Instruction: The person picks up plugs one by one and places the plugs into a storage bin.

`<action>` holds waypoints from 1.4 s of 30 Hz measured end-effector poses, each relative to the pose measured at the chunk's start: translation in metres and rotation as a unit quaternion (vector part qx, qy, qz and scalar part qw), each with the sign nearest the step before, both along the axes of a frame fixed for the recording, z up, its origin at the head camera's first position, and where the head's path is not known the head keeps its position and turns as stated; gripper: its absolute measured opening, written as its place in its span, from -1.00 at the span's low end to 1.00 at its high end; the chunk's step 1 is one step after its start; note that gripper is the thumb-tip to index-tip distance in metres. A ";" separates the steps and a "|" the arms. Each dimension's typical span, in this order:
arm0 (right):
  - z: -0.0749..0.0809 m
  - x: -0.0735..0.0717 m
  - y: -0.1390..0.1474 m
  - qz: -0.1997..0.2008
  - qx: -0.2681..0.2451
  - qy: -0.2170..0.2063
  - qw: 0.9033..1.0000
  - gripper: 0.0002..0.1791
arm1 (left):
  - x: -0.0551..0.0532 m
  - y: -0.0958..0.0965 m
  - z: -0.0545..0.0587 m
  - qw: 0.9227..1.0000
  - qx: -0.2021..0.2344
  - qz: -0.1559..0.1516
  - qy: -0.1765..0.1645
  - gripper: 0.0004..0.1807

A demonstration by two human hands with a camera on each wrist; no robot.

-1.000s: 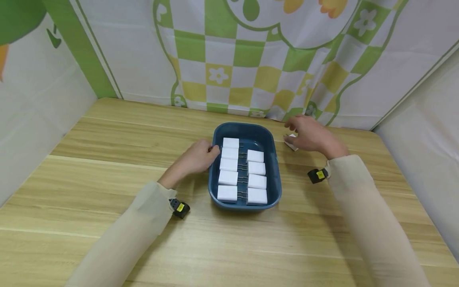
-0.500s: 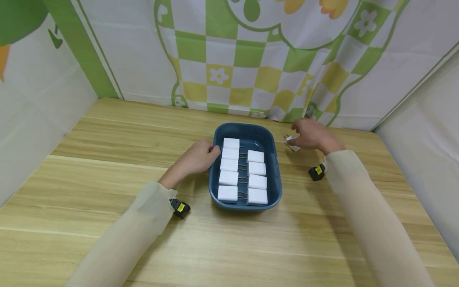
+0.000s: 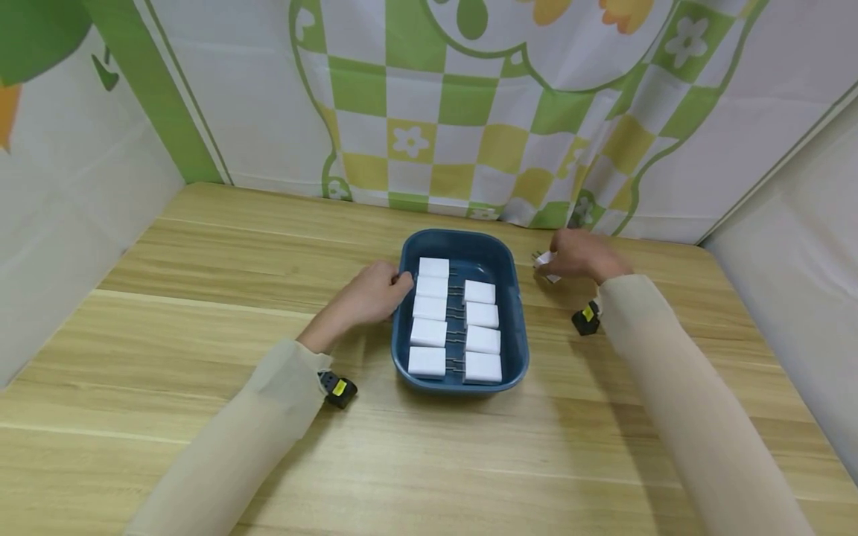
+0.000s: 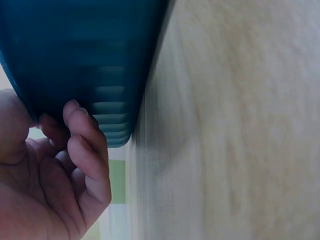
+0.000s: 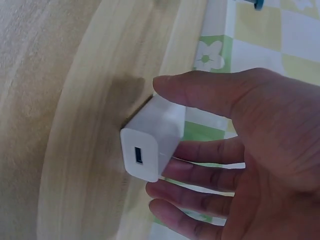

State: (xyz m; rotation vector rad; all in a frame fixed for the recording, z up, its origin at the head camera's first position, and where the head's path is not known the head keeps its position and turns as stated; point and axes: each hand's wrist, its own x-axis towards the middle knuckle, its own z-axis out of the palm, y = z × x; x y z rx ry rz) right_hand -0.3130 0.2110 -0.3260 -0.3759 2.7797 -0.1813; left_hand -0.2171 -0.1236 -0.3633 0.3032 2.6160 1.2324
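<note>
My left hand (image 3: 372, 294) pinches the left rim of a dark blue plastic tub (image 3: 515, 327); in the left wrist view the thumb and forefinger meet at the rim, the other fingers curled by the outer wall. Two columns of white USB chargers (image 3: 429, 331) lie in the tub, prongs facing inward. Right of the tub, my right hand (image 3: 586, 257) holds another white charger (image 5: 155, 135) between thumb and fingers at the tabletop. Its USB port faces the right wrist camera, and in the head view its prongs point to the back left.
A wood-grain table (image 3: 302, 461) lies under everything. A white, green and yellow patterned curtain (image 3: 462, 104) hangs along its back edge, with pale cloth walls on both sides. Each wrist wears a small black camera (image 3: 338, 388).
My right hand has moved slightly lower and closed its fingers around the lone charger, which has tilted. The left hand and the tub have stayed in place.
</note>
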 end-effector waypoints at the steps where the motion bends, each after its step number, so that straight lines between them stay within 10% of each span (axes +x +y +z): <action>1: -0.001 -0.001 0.000 -0.004 0.001 -0.004 1.000 -0.64 | 0.000 0.000 0.000 1.000 0.002 0.000 -0.001 -0.54; 42: -0.003 0.000 -0.006 -0.015 -0.036 -0.016 0.999 -0.71 | 0.001 0.001 0.001 1.000 -0.004 0.002 0.005 -0.53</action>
